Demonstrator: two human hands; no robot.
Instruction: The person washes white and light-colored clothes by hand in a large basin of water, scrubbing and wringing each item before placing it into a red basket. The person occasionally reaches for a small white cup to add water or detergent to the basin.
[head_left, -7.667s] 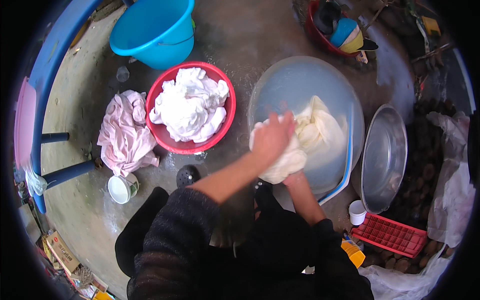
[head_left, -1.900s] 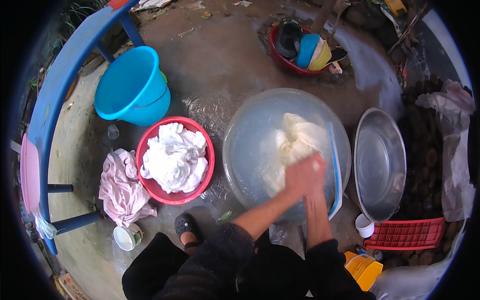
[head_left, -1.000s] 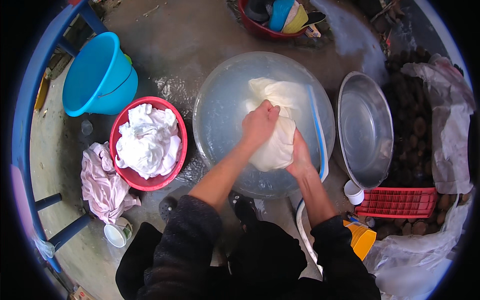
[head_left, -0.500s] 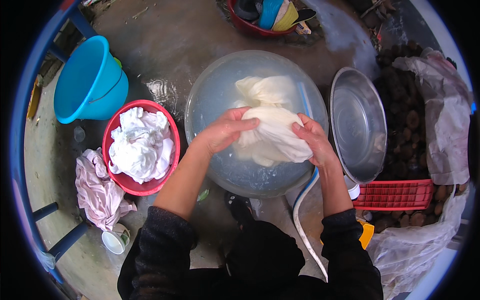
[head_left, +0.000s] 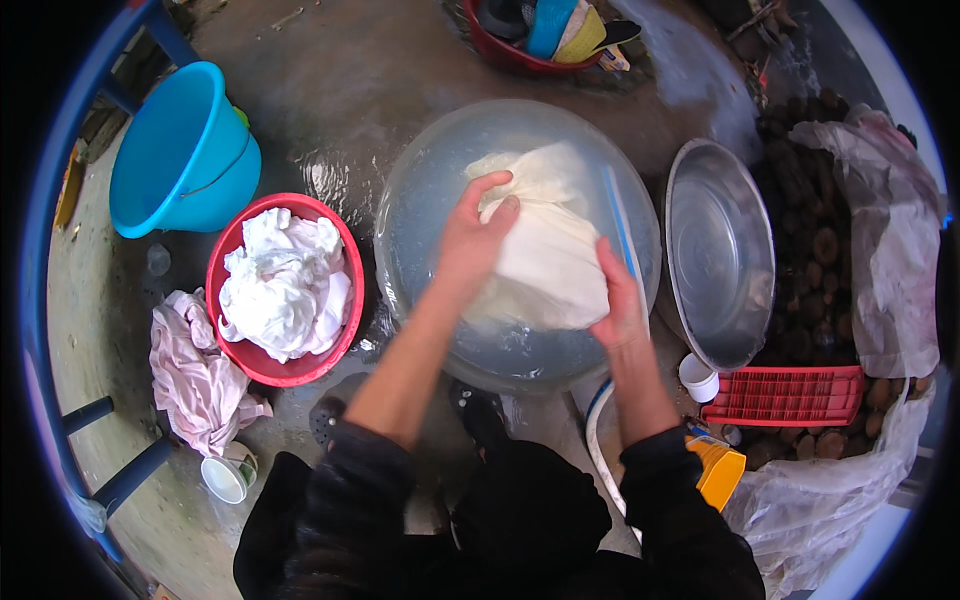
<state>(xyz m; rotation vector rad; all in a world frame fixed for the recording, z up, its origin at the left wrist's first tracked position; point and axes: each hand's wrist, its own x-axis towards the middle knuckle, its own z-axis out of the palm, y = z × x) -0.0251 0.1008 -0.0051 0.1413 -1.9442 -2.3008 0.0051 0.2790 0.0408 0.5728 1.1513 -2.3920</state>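
A cream-white cloth (head_left: 545, 250) lies bunched in a large clear basin (head_left: 420, 200) of water on the wet ground. My left hand (head_left: 472, 232) grips the cloth at its upper left, fingers curled into the folds. Along the cloth's lower right edge my right hand (head_left: 618, 300) presses flat against it, fingers closed on the fabric. Both dark sleeves are pushed back from my wrists.
A red basin (head_left: 230, 330) with wrung white laundry sits left, a pink cloth (head_left: 195, 370) beside it. A blue bucket (head_left: 180, 150) stands far left. A metal basin (head_left: 720, 250), red crate (head_left: 790, 395), white cup (head_left: 697, 377) and hose (head_left: 597, 450) are right.
My left hand has moved up onto the cloth's top left and my right hand has slid down its right side. The cloth is gathered more tightly between them.
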